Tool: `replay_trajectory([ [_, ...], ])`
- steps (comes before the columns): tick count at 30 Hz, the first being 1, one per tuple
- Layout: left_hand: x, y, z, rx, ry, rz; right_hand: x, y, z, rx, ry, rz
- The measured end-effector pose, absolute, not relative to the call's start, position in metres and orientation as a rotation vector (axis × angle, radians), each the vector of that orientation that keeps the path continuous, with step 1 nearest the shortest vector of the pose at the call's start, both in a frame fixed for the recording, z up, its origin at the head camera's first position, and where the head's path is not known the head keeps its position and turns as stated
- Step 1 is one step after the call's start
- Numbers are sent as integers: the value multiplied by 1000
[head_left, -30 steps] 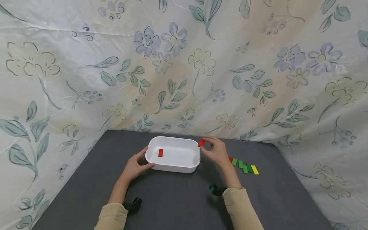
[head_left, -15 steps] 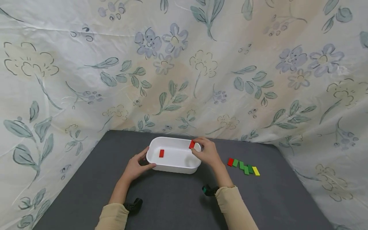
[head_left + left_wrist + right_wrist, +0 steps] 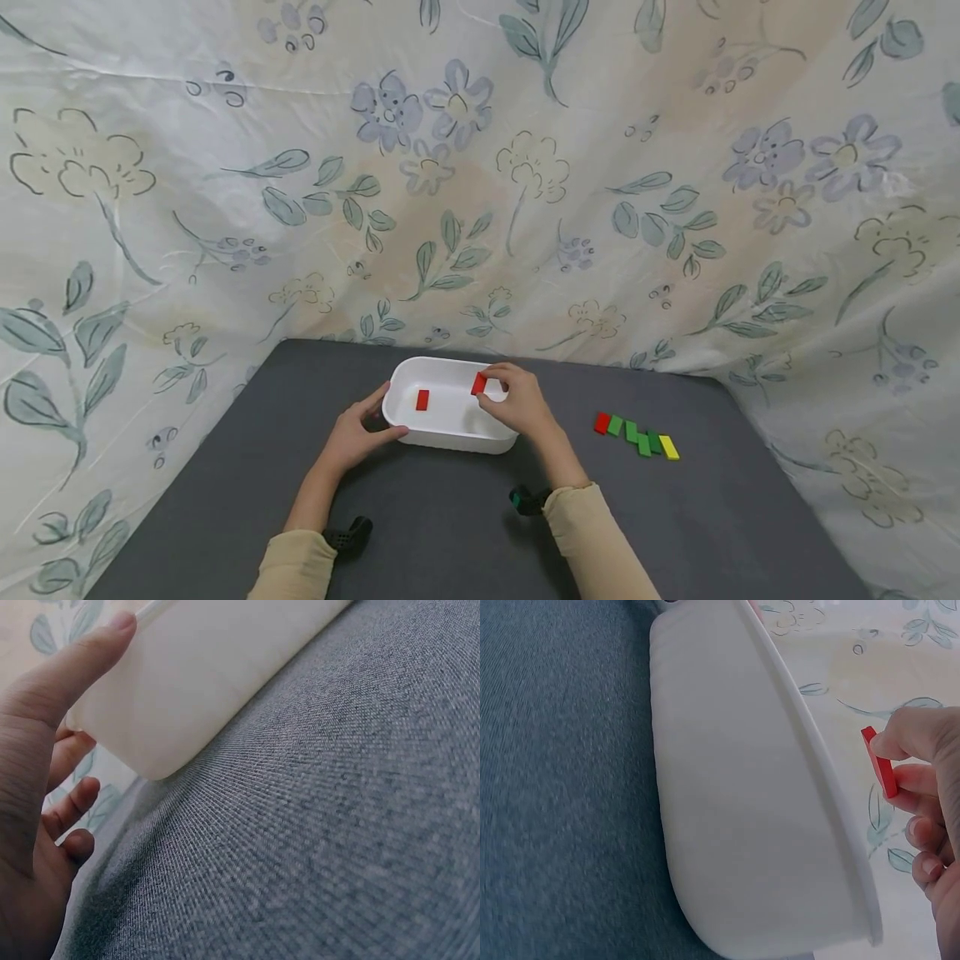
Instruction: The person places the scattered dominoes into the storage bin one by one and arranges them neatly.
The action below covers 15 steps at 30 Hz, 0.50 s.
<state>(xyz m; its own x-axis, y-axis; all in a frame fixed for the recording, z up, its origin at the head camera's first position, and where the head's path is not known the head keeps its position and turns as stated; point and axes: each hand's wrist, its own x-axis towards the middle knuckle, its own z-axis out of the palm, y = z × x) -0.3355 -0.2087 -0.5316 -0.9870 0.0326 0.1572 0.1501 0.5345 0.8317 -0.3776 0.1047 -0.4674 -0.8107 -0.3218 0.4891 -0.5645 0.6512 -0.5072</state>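
Left hand [image 3: 352,436] grips, thumb [image 3: 86,664] spread — right hand [image 3: 522,403] pinches.

Beneath the fingertips of the right hand [image 3: 517,402], the white tub [image 3: 453,436] gives open room down to its floor, between its long walls. Left of those fingers, a red tile [image 3: 423,400] lies on that floor; farther left, the left hand [image 3: 356,433] blocks the tub's end. Rightward, bare cloth [image 3: 572,400] reaches a row of tiles [image 3: 632,432].
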Motion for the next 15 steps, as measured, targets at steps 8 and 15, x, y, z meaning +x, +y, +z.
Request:
replay_trajectory([
  [8,-335,-208,-532,-175,-2637,-1430,-381,94,-472,734,-2540,924],
  [15,-333,-207,-533,-182,-2628,-1421,-384,88,-477,762,-2577,842],
])
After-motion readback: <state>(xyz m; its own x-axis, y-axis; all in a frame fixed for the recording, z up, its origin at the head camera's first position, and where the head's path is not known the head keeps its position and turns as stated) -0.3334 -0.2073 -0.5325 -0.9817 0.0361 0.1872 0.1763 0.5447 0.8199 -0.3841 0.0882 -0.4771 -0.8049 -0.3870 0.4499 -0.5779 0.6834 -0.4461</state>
